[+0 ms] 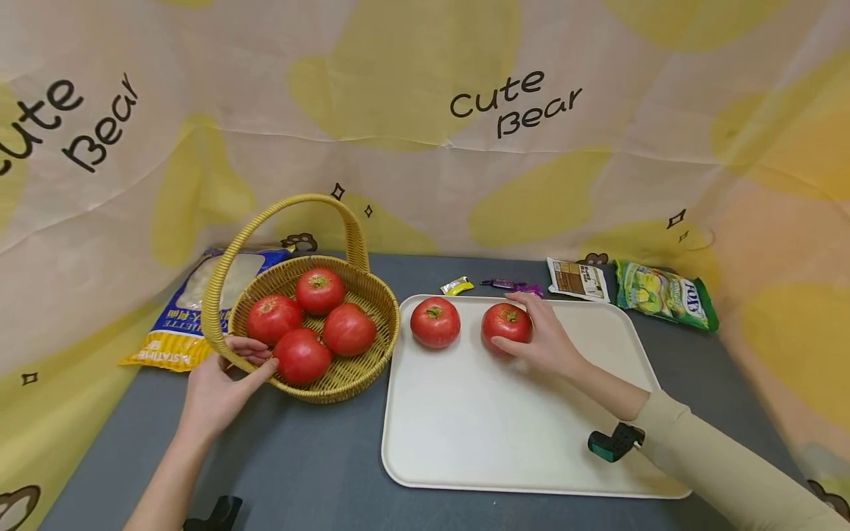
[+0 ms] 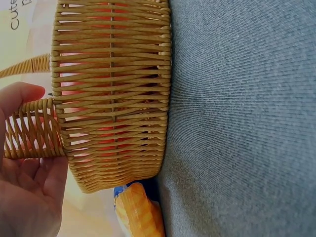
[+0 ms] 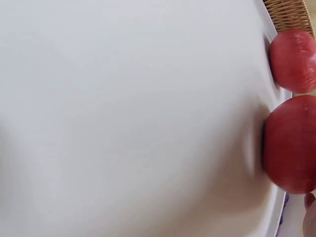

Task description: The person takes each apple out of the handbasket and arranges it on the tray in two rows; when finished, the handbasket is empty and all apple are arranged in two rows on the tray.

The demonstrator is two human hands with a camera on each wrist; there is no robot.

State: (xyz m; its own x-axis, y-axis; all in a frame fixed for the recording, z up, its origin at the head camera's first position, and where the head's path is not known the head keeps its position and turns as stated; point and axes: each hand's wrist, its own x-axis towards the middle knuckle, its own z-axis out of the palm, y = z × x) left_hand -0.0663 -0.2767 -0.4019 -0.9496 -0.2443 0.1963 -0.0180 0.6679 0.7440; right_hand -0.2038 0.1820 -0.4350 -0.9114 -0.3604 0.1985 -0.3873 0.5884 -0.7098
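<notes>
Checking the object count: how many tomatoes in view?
6. Four sit in the basket held by the left hand. Two sit on the tray: one free, one under the right hand at. None seem hidden.

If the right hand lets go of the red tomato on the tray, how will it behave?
The round red tomato would probably roll, since the flat cream plastic tray looks smooth. Its glossy skin may feel slippery. The right hand should likely grip gently; it seems soft.

Tray [image 1: 465, 442]: its near half is left bare, open to a hand.
Far edge of tray: taken up by two tomatoes [image 1: 434, 322].
Left of tray: blocked by the basket [image 1: 372, 295].
</notes>
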